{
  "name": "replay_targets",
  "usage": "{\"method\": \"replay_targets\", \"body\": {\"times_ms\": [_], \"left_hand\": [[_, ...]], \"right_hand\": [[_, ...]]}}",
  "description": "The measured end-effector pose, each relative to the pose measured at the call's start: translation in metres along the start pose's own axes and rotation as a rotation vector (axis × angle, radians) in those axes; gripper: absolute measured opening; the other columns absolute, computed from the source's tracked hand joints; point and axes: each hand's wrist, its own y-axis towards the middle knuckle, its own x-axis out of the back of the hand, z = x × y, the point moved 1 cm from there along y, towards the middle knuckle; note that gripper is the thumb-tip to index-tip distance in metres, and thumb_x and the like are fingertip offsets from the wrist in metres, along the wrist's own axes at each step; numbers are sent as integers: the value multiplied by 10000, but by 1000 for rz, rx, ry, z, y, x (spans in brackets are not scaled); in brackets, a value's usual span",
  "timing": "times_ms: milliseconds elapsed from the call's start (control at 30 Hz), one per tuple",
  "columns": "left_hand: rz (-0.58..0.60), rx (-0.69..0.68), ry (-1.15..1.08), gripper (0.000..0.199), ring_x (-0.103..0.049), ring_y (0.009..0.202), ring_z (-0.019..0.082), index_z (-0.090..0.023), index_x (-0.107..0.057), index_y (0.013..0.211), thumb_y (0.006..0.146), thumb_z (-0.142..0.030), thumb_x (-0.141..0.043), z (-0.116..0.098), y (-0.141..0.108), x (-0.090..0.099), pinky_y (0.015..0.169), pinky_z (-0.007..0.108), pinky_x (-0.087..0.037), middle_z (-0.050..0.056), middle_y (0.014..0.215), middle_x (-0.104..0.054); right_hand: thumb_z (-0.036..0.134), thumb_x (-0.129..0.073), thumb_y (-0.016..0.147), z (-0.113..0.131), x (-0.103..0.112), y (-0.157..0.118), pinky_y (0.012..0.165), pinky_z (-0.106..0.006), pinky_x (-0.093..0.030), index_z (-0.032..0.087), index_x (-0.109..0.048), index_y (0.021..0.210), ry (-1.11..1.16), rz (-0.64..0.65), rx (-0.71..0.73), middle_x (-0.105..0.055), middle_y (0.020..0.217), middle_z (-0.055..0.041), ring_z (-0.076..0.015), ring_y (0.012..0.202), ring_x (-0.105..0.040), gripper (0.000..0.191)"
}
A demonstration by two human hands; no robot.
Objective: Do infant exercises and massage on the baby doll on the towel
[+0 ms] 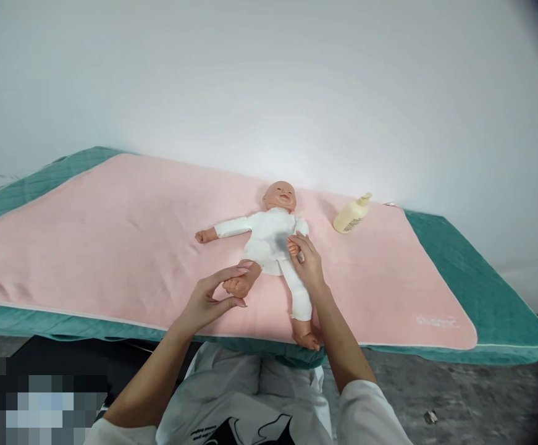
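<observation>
On the left, the left hand (198,304) is half open, in a curve around the foot (236,286) of the doll's bare leg. Its fingers lie on the upper side and its thumb is near the lower side; whether it grips firmly, I cannot tell. The doll (269,238) lies on its back in the middle of the pink mat (111,235), which is spread over a green cover (472,259). Next, the right hand (309,264) is nearly closed, and it holds the doll's small hand (293,247) between thumb and fingers, over the white body. Farther to the right, a cream pump bottle (351,215) is on the mat, apart from both hands. The step in hand seems to be handling the doll's limbs; any next move would call for a gentle, steady hold on both.
</observation>
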Motion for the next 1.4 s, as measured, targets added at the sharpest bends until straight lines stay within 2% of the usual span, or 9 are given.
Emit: {"method": "replay_targets", "body": {"times_ms": [100, 233, 400, 700, 900, 1033, 1133, 1267, 1400], "left_hand": [[41, 23, 21, 493, -574, 1265, 266, -264, -635, 1221, 756, -226, -795, 2, 6, -3, 1034, 385, -512, 96, 1323, -639], [51, 85, 42, 439, -579, 1257, 289, -233, -653, 1172, 760, -289, -790, 5, 13, -8, 1062, 445, -484, 114, 1306, -648], [91, 114, 34, 409, -588, 1247, 285, -223, -664, 1146, 763, -298, -785, 8, 21, -15, 1062, 464, -481, 115, 1291, -657], [78, 156, 52, 389, -597, 1236, 283, -239, -683, 1125, 761, -339, -776, 13, 24, -19, 1064, 456, -478, 97, 1269, -672], [-19, 167, 39, 475, -537, 1300, 301, -242, -632, 1236, 788, -340, -755, 16, 6, -4, 1057, 445, -482, 123, 1354, -612], [-71, 180, 15, 570, -494, 1336, 324, -243, -592, 1318, 782, -324, -766, 10, -11, 16, 1063, 458, -475, 140, 1417, -555], [-112, 247, 1, 594, -501, 1331, 317, -262, -553, 1368, 807, -318, -741, 6, -27, 29, 1044, 450, -498, 125, 1441, -533], [-284, 387, 30, 587, -618, 1199, 310, -238, -598, 1308, 763, -362, -777, 6, -51, 38, 961, 429, -567, 106, 1332, -630], [-431, 485, 38, 629, -694, 1056, 288, -222, -609, 1277, 712, -414, -810, 8, -69, 39, 952, 447, -576, 86, 1228, -693]], "right_hand": [[150, -502, 907, -1, 0, -1, 1181, -487, -345, 233, -629, 1212, -6, 50, 42, -676, 1198, -82, -213, 1304, -543, 340], [175, -514, 920, -2, 1, 0, 1192, -507, -326, 255, -640, 1221, -23, 133, 55, -683, 1194, -65, -213, 1303, -546, 335], [169, -506, 921, -1, 0, 2, 1194, -540, -320, 255, -639, 1235, -73, 239, 66, -685, 1195, -69, -225, 1302, -546, 352], [186, -493, 941, -2, -2, 2, 1190, -536, -330, 235, -640, 1238, -114, 249, 83, -682, 1195, -84, -238, 1310, -539, 335], [223, -511, 948, -2, 7, 3, 1176, -489, -364, 267, -631, 1251, -30, 162, 11, -644, 1245, -73, -217, 1292, -547, 329], [267, -553, 920, -6, 23, 6, 1058, -421, -496, 273, -651, 1224, 24, 7, -98, -600, 1272, -89, -219, 1218, -581, 319], [309, -600, 888, -14, 36, 7, 1047, -442, -491, 257, -659, 1213, 19, -130, -188, -595, 1260, -98, -231, 1181, -589, 334], [394, -659, 836, -29, 51, 2, 998, -447, -507, 227, -647, 1227, 74, -298, -404, -596, 1264, -109, -249, 1185, -579, 425], [466, -674, 787, -52, 61, -6, 928, -404, -526, 174, -617, 1256, 170, -393, -671, -638, 1244, -129, -256, 1128, -615, 555]]}}
